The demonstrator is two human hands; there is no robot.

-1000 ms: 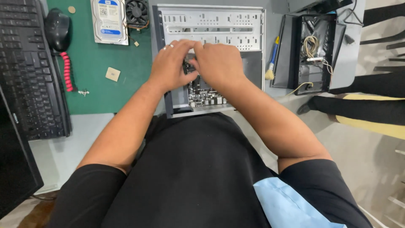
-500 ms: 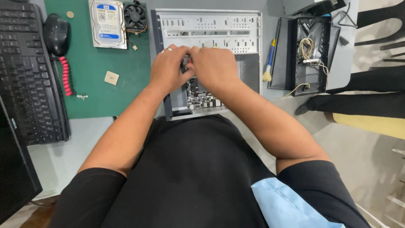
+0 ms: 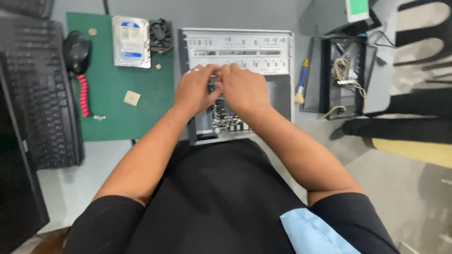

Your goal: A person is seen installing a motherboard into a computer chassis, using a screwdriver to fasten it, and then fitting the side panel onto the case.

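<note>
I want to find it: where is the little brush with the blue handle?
In the head view, the brush lies right of the open computer case, between it and the black box.

Case: your open grey metal computer case (image 3: 238,51) lies flat on the desk, its perforated drive bay at the far end.
Board: your dark circuit board (image 3: 225,120) sits inside the case, mostly hidden beneath your hands; only its near edge shows.
</note>
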